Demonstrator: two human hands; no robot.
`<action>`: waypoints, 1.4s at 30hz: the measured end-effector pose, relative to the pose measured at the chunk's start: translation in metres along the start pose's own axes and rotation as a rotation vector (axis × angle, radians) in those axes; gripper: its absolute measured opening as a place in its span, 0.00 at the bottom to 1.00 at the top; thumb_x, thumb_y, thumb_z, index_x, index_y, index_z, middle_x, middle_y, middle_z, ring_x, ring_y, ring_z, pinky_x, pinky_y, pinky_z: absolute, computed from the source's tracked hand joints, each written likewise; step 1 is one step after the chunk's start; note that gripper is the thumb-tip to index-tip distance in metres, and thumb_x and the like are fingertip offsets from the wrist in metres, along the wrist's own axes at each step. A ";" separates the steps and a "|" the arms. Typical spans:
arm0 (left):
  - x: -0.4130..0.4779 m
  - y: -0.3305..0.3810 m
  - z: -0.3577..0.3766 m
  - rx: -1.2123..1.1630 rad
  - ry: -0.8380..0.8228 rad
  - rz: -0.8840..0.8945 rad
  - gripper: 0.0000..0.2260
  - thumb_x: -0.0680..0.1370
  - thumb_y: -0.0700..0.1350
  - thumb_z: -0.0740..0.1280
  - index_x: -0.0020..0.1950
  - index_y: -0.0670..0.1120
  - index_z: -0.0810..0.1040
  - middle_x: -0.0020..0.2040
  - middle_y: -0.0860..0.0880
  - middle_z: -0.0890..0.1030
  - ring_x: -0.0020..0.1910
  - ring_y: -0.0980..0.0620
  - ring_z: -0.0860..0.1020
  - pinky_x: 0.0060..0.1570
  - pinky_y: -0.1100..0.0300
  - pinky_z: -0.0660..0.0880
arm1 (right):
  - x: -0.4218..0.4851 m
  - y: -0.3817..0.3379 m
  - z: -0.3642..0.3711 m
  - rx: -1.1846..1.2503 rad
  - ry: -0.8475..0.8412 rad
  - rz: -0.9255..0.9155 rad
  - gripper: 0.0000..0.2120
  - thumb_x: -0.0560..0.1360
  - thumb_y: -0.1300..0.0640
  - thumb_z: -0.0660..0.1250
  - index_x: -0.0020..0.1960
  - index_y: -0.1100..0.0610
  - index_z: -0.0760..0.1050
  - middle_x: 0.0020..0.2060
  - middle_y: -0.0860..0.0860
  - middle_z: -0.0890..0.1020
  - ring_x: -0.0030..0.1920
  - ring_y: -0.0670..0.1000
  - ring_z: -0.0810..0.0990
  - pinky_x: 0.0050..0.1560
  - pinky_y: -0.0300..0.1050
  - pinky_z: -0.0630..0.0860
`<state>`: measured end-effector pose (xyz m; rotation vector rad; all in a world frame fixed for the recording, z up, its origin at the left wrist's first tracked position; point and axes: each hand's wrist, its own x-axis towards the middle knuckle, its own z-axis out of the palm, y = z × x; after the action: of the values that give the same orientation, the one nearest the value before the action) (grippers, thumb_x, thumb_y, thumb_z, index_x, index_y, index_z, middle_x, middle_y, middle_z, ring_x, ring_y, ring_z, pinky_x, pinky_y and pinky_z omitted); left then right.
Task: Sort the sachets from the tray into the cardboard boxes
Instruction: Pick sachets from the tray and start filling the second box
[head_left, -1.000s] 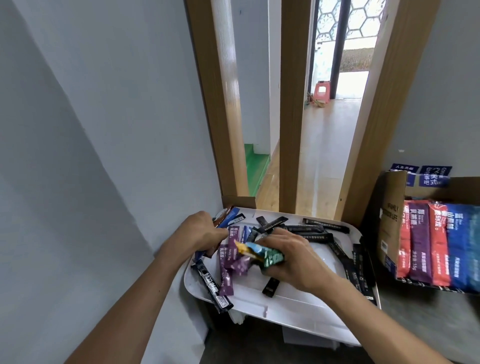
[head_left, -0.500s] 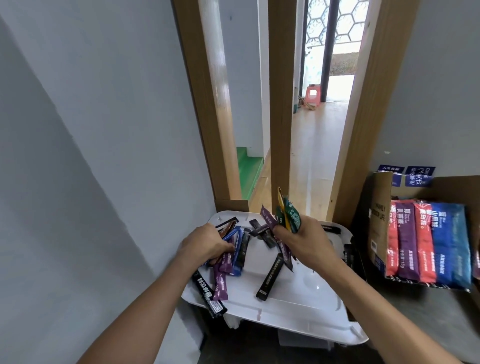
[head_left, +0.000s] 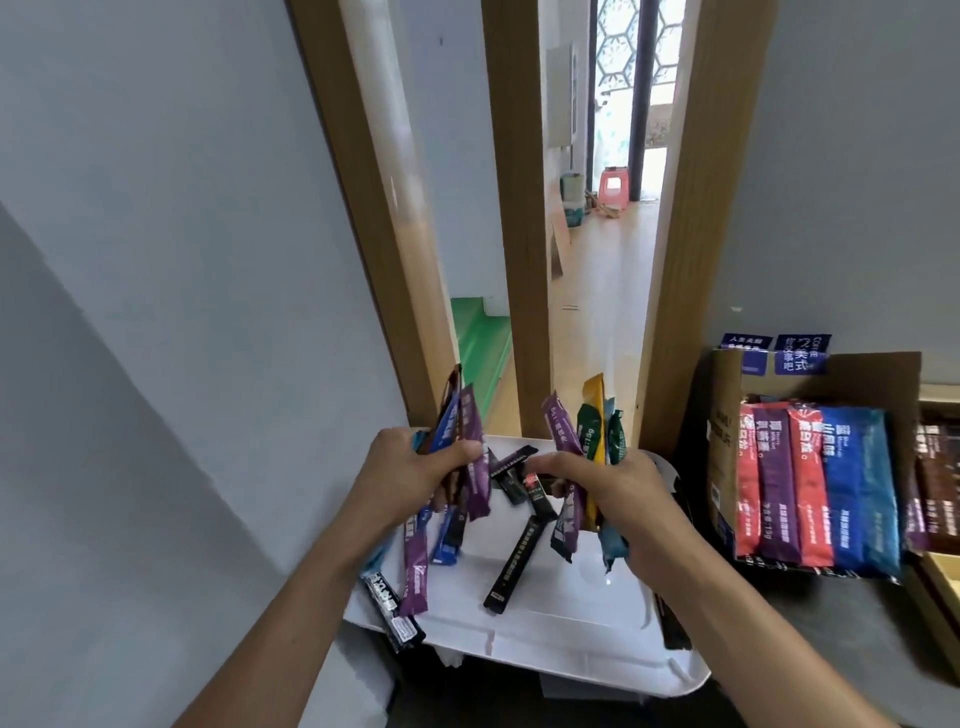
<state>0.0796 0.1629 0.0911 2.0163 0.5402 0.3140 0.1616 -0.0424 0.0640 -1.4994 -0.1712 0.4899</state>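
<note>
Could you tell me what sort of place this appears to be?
Probably a home or small office: a plain grey wall, a wooden door frame opening onto a wood-floored hallway, and a red plastic stool beyond.

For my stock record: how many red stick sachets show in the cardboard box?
2: one red stick sachet at the row's left end, another right of the purple stick sachet. More may be hidden.
</note>
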 end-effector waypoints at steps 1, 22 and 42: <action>-0.007 0.011 0.010 -0.008 -0.002 0.049 0.17 0.74 0.52 0.78 0.33 0.43 0.79 0.28 0.39 0.81 0.24 0.48 0.77 0.28 0.60 0.74 | -0.005 -0.004 -0.004 0.001 0.002 -0.037 0.17 0.65 0.53 0.84 0.49 0.58 0.85 0.39 0.54 0.88 0.41 0.53 0.87 0.44 0.49 0.82; -0.037 0.179 0.231 -0.263 -0.191 0.233 0.10 0.77 0.43 0.74 0.37 0.41 0.82 0.31 0.43 0.83 0.20 0.52 0.72 0.23 0.62 0.70 | -0.090 -0.040 -0.260 -0.291 0.062 0.024 0.15 0.69 0.58 0.81 0.53 0.56 0.82 0.46 0.52 0.88 0.48 0.51 0.88 0.56 0.56 0.83; -0.078 0.200 0.329 -0.242 -0.277 0.191 0.13 0.80 0.52 0.70 0.59 0.46 0.75 0.42 0.44 0.87 0.24 0.53 0.76 0.29 0.62 0.76 | -0.008 -0.025 -0.378 -1.023 0.471 0.151 0.15 0.73 0.50 0.77 0.49 0.54 0.73 0.40 0.50 0.79 0.43 0.54 0.80 0.41 0.48 0.78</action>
<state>0.2034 -0.2098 0.1081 1.8379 0.1293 0.1986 0.3126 -0.3904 0.0591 -2.5978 0.0896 0.1299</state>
